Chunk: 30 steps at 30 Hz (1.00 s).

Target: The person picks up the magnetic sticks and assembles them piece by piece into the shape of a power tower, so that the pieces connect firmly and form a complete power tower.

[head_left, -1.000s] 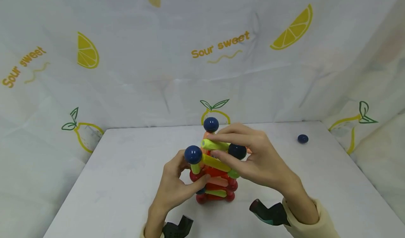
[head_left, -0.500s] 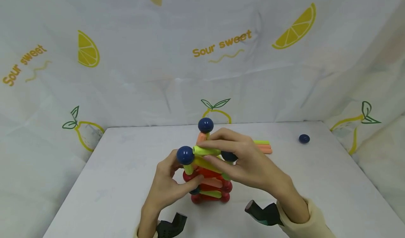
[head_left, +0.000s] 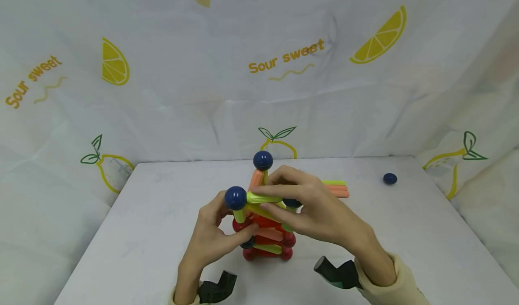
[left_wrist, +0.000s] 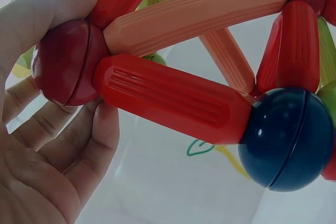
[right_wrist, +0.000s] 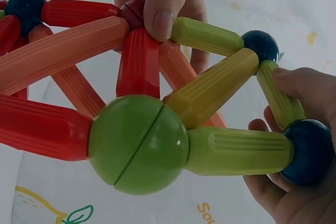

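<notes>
A tower of magnetic rods and balls [head_left: 267,235] stands on the table, built of red, orange, yellow and green pieces. My left hand [head_left: 212,239] holds it by a dark red ball [left_wrist: 68,62], thumb on one side and fingers on the other. At the top, my right hand [head_left: 318,208] pinches a yellow-green magnetic rod [head_left: 262,198] between thumb and fingers. One end of that rod meets a blue ball [head_left: 235,198]; its other end meets a second blue ball [right_wrist: 308,150], partly hidden by the right hand in the head view. A third blue ball [head_left: 262,160] tops the far corner.
Several loose orange and green rods [head_left: 336,188] lie behind the right hand. A single blue ball [head_left: 390,179] sits at the table's far right. A printed white cloth [head_left: 182,93] hangs behind the white table [head_left: 142,233].
The right hand has moved left with the rod, and its free end has come against the left blue ball. Tower and left hand have shifted slightly left, uncovering the loose rods.
</notes>
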Tool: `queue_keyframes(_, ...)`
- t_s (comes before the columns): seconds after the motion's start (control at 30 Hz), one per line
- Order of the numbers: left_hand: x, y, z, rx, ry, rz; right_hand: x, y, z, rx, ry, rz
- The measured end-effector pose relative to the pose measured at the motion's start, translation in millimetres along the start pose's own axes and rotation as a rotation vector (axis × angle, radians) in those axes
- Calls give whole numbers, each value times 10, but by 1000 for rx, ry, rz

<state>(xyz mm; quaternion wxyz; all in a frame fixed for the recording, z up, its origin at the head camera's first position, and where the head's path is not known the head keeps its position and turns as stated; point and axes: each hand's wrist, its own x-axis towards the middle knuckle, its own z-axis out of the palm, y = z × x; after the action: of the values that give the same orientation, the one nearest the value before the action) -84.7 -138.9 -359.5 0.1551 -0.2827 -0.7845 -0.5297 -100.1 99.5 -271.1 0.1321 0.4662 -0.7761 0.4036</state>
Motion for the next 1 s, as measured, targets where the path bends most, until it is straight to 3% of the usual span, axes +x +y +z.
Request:
queue_keyframes(0.13, -3, -8, -13, 3, -1, -1, 3, -8, 10, -1, -9, 19)
queue_keyframes(0.3, -7, -25, -41, -2, 8, 26, 26, 13, 67, -5, 9, -22)
queue_keyframes(0.4, -17, -19, -73, -3, 1, 9, 29, 17, 98, -7, 17, -43)
queue_keyframes(0.57, -42, -30, -162, 5, 2, -30, 16, -27, 126, 25, -5, 15)
queue_keyframes(0.73, -68, -85, -258, 35, 103, 10, 1, -57, 145, 58, -60, 78)
queue_keyframes(0.83, -68, -107, -280, 100, 177, 16, -22, -48, 147, 63, -48, 75)
queue_keyframes(0.93, -59, -116, -272, 187, 276, -21, -59, -19, 121, 63, 56, 65)
queue_keyframes(1.0, -48, -123, -260, 222, 347, -53, -81, 28, 88, 47, 190, 47)
